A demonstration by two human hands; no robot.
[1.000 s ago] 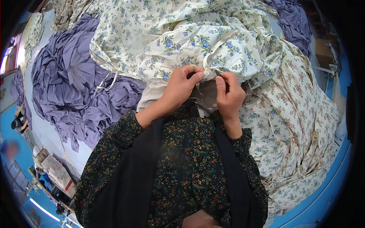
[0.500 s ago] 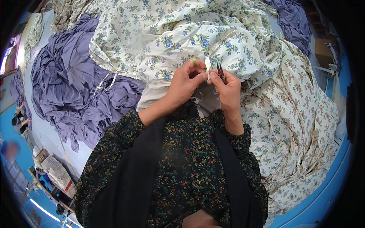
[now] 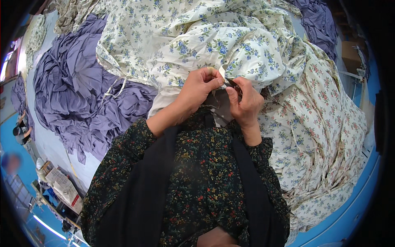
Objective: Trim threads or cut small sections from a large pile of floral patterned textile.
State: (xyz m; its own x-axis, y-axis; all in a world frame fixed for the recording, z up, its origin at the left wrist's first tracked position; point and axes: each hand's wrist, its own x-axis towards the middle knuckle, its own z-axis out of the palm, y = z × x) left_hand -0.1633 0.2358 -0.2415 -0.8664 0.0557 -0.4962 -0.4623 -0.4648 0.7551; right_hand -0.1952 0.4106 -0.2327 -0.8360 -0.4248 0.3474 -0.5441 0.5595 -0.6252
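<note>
A white cloth with blue flowers (image 3: 181, 49) lies heaped in front of me. My left hand (image 3: 199, 88) is closed at its near edge, thumb and finger pinching a narrow white fabric strip (image 3: 222, 71). A yellowish wrap shows on one of its fingers. My right hand (image 3: 247, 101) is closed round dark thread snips (image 3: 231, 82), mostly hidden by the fingers. Their blades point left, close to the pinched strip and my left fingertips. Whether the blades touch the strip, I cannot tell.
To the left lies a heap of purple cloth (image 3: 74, 82), with a white tie (image 3: 115, 88) across it. Cream cloth with red flowers (image 3: 317, 111) hangs at the right. A cardboard box (image 3: 351, 57) stands far right. Another person (image 3: 21, 131) is at the far left edge.
The snips have turned from pointing up to pointing left, towards my left fingertips. My right hand has rolled over with them and its thumb has shifted. My left hand keeps its pinch.
</note>
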